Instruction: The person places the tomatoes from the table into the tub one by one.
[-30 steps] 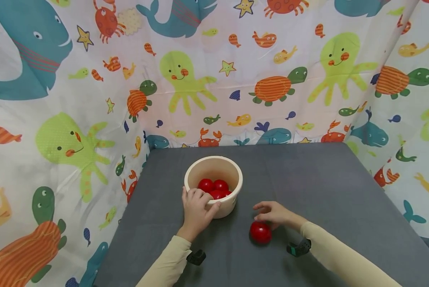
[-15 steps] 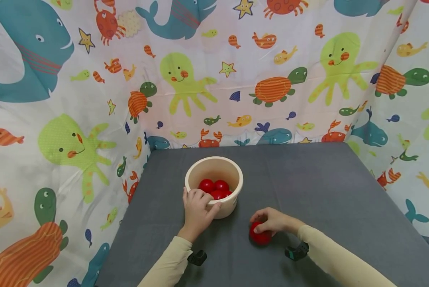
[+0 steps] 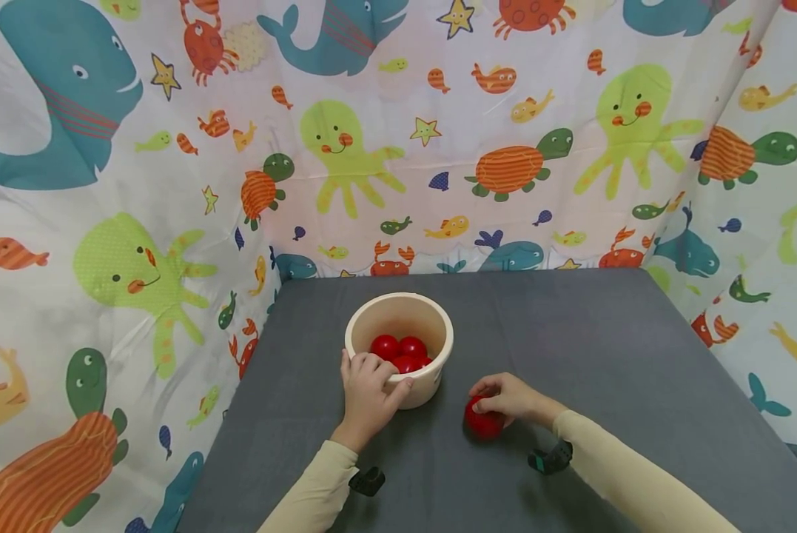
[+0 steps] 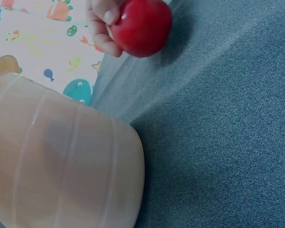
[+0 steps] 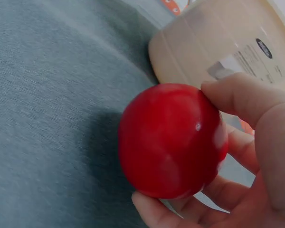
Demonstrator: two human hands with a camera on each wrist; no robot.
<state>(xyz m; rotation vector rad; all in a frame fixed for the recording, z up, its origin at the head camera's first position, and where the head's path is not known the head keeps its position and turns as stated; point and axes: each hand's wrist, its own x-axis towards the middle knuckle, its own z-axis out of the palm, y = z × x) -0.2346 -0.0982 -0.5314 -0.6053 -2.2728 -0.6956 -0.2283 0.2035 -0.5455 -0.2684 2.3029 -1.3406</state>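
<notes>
My right hand (image 3: 514, 398) pinches a shiny red apple (image 3: 483, 423), thumb on one side and fingers on the other. The right wrist view shows the apple (image 5: 171, 142) up close, with a shadow on the cloth beside it. To its left stands a cream plastic bucket (image 3: 426, 389), upright. Several red apples (image 3: 386, 346) lie inside; the near wall and my fingers partly hide them. My left hand (image 3: 366, 392) grips the bucket's near left rim, fingers over the edge and thumb along the front. That hand is outside the left wrist view, where the bucket wall (image 4: 71, 156) shows large.
A dark grey cloth (image 3: 571, 333) covers the table. White curtains (image 3: 385, 244) printed with sea animals hang behind it and at both sides. Each wrist wears a black strap device, such as the right wrist camera (image 3: 550, 457).
My right hand has come down onto the apple, closed its fingers and thumb round it, and moved it slightly away from me. The left hand stays on the bucket rim.
</notes>
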